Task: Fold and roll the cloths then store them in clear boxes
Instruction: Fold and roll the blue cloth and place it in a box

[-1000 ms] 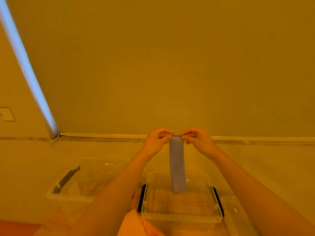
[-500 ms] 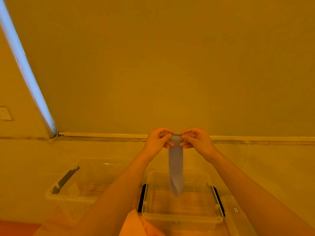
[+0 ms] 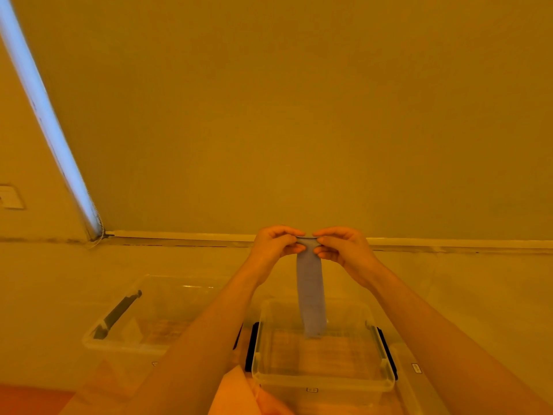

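Observation:
A narrow folded grey-blue cloth (image 3: 310, 295) hangs straight down in the air. My left hand (image 3: 273, 245) pinches its top left corner and my right hand (image 3: 342, 248) pinches its top right corner, the two hands close together. The cloth's lower end dangles over the open clear box (image 3: 323, 375) with black side latches, right below my hands. A second clear box (image 3: 125, 333) with a dark handle stands to its left. A pale orange cloth (image 3: 236, 393) lies at the bottom edge, in front of the boxes.
A clear lid (image 3: 416, 372) lies flat to the right of the middle box. A plain wall rises behind, with a ledge along it, a bright window strip at the left and a wall switch (image 3: 10, 197) at the far left.
The cloth's lower end, twisted to a point half a second ago, now hangs flat and straight again. Both hands have stayed where they were, still pinching the top edge.

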`<action>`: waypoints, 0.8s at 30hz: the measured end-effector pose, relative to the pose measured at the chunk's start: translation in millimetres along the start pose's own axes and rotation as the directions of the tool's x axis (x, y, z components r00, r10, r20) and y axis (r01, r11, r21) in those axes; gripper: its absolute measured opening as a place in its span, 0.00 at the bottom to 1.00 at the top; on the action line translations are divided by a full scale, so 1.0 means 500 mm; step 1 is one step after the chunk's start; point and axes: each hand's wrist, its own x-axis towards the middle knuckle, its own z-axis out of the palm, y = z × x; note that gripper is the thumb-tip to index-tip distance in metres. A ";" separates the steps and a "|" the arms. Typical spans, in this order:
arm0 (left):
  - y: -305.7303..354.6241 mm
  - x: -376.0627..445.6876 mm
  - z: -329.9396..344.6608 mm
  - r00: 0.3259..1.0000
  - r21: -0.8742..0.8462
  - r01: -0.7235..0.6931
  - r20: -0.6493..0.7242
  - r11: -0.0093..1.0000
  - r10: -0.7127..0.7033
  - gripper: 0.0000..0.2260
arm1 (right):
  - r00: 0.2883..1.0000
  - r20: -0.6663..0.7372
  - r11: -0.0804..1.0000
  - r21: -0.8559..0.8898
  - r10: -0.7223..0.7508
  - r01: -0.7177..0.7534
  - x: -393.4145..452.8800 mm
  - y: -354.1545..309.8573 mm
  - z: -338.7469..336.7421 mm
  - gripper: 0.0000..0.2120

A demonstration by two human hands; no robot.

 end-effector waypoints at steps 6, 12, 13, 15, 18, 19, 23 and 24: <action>0.002 -0.003 -0.007 1.000 0.010 0.004 0.004 1.000 -0.004 0.08 | 1.000 0.003 0.999 0.029 0.017 -0.017 -0.001 -0.001 0.007 0.09; 0.001 -0.003 -0.011 1.000 0.032 -0.005 0.014 0.999 0.004 0.04 | 1.000 0.003 0.999 0.047 0.012 -0.012 -0.002 -0.003 0.010 0.08; 0.001 -0.004 -0.011 1.000 0.047 -0.006 0.010 0.999 0.005 0.04 | 1.000 0.009 0.999 0.051 0.014 -0.014 -0.002 -0.002 0.010 0.07; 0.002 -0.004 -0.012 1.000 0.089 -0.012 0.004 0.996 0.012 0.06 | 1.000 0.009 1.000 0.024 0.008 -0.008 -0.002 0.001 0.012 0.05; 0.002 -0.005 -0.016 0.999 0.222 -0.046 0.022 0.974 0.042 0.09 | 1.000 -0.022 0.997 -0.076 -0.005 0.003 -0.002 0.003 0.013 0.09; 0.002 -0.005 -0.017 0.999 0.265 -0.049 0.022 0.963 0.045 0.10 | 1.000 -0.023 0.991 -0.131 -0.018 0.015 -0.002 0.003 0.013 0.10; 0.009 -0.004 -0.015 0.999 0.410 -0.035 0.011 0.912 0.033 0.08 | 0.997 -0.018 0.921 -0.384 -0.080 0.067 -0.004 -0.006 0.013 0.12; 0.014 -0.006 -0.012 0.999 0.433 -0.040 0.029 0.900 0.030 0.06 | 0.996 -0.029 0.911 -0.406 -0.085 0.066 -0.004 -0.009 0.013 0.09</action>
